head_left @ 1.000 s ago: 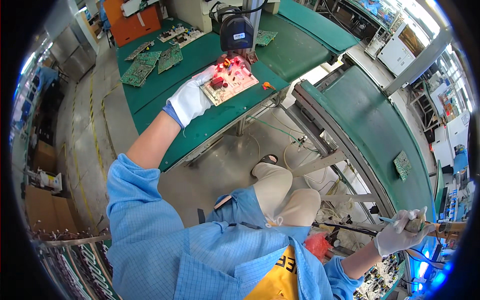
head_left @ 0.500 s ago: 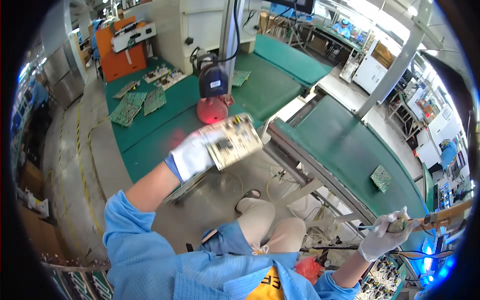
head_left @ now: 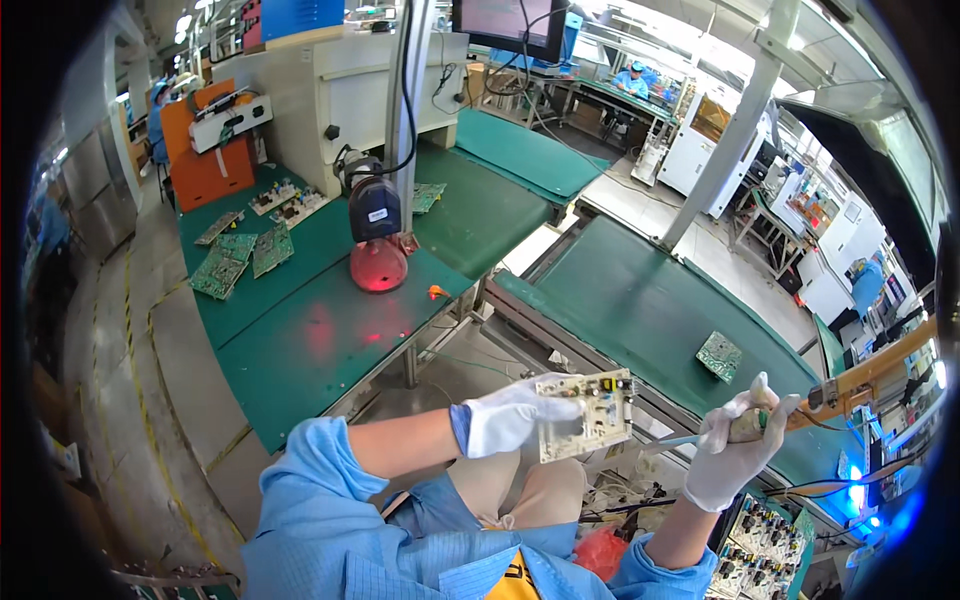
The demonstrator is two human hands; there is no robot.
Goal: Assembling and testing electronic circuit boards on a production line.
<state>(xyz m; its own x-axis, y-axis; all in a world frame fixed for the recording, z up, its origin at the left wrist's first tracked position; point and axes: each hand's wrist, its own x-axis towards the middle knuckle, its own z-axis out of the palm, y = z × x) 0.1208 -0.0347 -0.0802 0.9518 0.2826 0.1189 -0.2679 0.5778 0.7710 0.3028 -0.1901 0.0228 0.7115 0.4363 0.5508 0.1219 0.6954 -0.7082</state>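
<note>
My left hand (head_left: 508, 415) is clamped on the left side of a circuit board (head_left: 597, 425), in the air above my lap; the fingers beneath are hidden. The board's component face is turned up toward me. Its long axis appears to run left to right, the right end slightly raised in view, with a yellow part and a dark part at the upper right corner. (Foreshortening makes the proportions hard to confirm.)

My right hand (head_left: 722, 460) is apart from the board, fingers curled around a rounded greenish lump (head_left: 745, 427), one finger standing away. A thin pale-blue rod (head_left: 675, 441) extends from this hand toward the board. A brown bar (head_left: 870, 375) lies just beyond; whether it joins the lump, I cannot tell.

Red plastic (head_left: 600, 553) lies low by my lap, with populated boards (head_left: 755, 550) to its right. Past the held board, the conveyor (head_left: 630, 280) blocks the way forward, one green board (head_left: 719, 357) on it. Left of the conveyor, the green table (head_left: 300, 370) bears a scanner (head_left: 375, 210) over a red-lit dome (head_left: 378, 265), and loose boards (head_left: 222, 265). Farther off stand a metal post (head_left: 735, 120) and a monitor (head_left: 510, 28).
</note>
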